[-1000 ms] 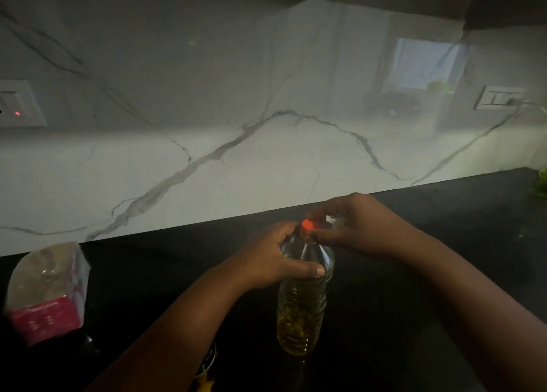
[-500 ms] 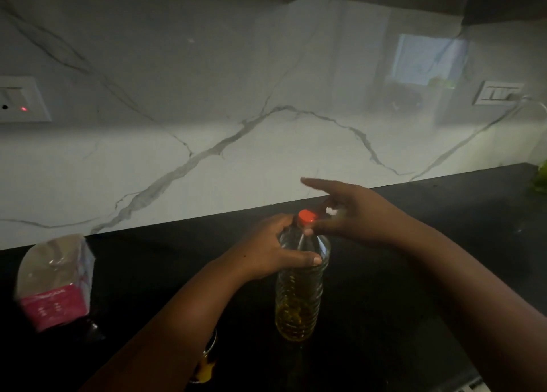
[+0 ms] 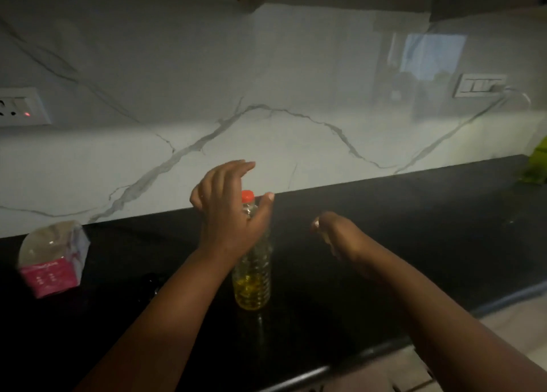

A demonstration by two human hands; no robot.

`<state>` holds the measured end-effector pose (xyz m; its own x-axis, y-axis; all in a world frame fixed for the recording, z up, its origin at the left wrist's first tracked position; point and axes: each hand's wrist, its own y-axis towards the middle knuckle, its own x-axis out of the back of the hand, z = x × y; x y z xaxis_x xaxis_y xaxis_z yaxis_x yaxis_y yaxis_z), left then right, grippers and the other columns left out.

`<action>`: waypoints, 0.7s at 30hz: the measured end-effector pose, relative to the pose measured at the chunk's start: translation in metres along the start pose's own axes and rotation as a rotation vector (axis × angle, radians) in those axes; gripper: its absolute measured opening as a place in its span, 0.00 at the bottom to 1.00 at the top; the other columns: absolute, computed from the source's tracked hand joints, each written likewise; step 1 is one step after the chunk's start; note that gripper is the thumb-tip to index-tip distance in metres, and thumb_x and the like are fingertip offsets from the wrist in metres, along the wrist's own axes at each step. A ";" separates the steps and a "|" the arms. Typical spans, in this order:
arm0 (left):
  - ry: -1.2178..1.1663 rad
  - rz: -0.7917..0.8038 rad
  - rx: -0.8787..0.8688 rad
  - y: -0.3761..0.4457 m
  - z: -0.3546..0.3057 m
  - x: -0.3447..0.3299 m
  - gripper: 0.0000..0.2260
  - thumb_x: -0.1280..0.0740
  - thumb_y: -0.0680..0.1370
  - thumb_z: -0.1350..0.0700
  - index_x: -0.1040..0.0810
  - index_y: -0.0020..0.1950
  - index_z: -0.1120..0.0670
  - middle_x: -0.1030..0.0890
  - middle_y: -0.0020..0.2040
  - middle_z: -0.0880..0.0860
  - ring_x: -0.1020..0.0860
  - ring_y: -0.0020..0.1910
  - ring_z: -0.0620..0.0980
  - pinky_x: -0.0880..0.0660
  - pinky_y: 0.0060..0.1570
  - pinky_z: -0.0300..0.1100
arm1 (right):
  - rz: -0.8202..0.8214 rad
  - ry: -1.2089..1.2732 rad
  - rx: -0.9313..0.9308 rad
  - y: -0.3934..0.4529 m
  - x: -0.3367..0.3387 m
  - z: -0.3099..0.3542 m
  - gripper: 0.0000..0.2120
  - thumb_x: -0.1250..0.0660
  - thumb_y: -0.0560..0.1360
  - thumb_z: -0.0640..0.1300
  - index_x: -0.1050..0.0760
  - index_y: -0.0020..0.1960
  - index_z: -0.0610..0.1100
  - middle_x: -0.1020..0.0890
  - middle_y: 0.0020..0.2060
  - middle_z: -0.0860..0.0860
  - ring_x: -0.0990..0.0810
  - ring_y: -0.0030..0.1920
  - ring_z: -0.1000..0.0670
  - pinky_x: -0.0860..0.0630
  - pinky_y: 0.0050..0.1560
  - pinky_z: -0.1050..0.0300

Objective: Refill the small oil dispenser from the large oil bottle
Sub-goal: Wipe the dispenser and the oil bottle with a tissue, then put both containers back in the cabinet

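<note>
Nearest the camera, on the black surface [image 3: 414, 214], stood one clear plastic oil bottle [image 3: 252, 279], upright, red cap [image 3: 247, 195] on, yellow oil filling roughly its lower part. Left hand [image 3: 229, 211]: raised in front of the bottle's neck and shoulder, fingers [image 3: 236, 168] straight and spread, thumb extended just right of the cap; whether the palm touched the bottle could not be told. Right hand [image 3: 333, 233]: apart from the bottle to its right, above the surface, fingers curled inward; whether they held anything could not be told. Further left on the surface lay a plastic packet [image 3: 53, 258] with a pink label, tilted. Behind, a white veined marble backsplash [image 3: 281, 131] carried a socket plate [image 3: 22, 106] at left and a switch plate [image 3: 479, 85] at right.
</note>
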<state>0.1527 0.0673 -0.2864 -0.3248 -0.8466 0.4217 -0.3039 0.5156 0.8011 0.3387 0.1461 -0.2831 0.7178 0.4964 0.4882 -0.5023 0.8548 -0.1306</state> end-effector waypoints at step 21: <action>0.193 1.085 -0.535 -0.235 -0.145 -0.200 0.36 0.44 0.80 0.38 0.53 0.82 0.50 0.61 0.81 0.52 0.68 0.78 0.54 0.70 0.71 0.48 | -0.283 -0.554 -0.190 -0.155 0.079 -0.284 0.18 0.43 0.77 0.36 0.24 0.63 0.47 0.20 0.60 0.49 0.22 0.60 0.49 0.28 0.56 0.59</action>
<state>0.4191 0.0958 -0.4971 -0.0283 -0.0407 0.9988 0.4632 0.8849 0.0492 0.6098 0.0960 -0.4691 0.4294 0.1401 0.8922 -0.1998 0.9782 -0.0575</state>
